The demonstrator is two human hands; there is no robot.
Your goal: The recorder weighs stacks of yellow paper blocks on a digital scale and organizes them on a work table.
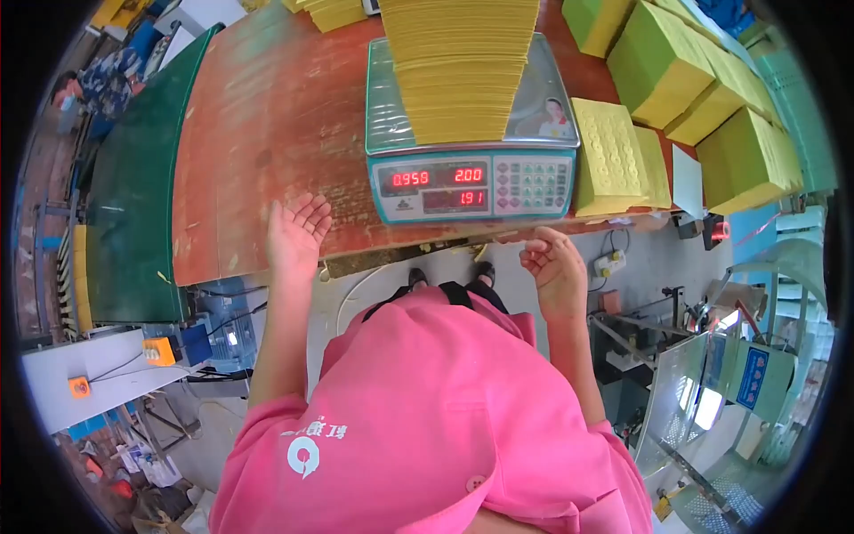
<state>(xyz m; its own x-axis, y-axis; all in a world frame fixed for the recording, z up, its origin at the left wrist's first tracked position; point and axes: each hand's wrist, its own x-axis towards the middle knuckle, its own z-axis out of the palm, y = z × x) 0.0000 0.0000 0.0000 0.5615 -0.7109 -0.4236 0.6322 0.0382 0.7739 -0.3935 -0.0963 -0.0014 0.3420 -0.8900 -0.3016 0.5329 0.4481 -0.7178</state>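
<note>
My left hand (301, 227) is palm up at the table's front edge, left of the scale, with its fingers spread and nothing on it. My right hand (553, 267) hangs just in front of the scale's right end. Its fingers are curled in loosely, and no object shows in them. Between and beyond my hands stands a teal-edged digital scale (471, 205) with a lit red display and a keypad. A tall stack of yellow sheets (463, 80) rests on its clear-covered platform. Neither hand touches the scale or the stack.
Right of the scale lies a yellow stack with round bumps (609, 160). Several more yellow stacks (663, 67) fill the worn red table's (267, 116) right side. A green surface (142, 196) adjoins at left. Metal-framed equipment (676, 392) stands at lower right. A person (107, 84) is at far left.
</note>
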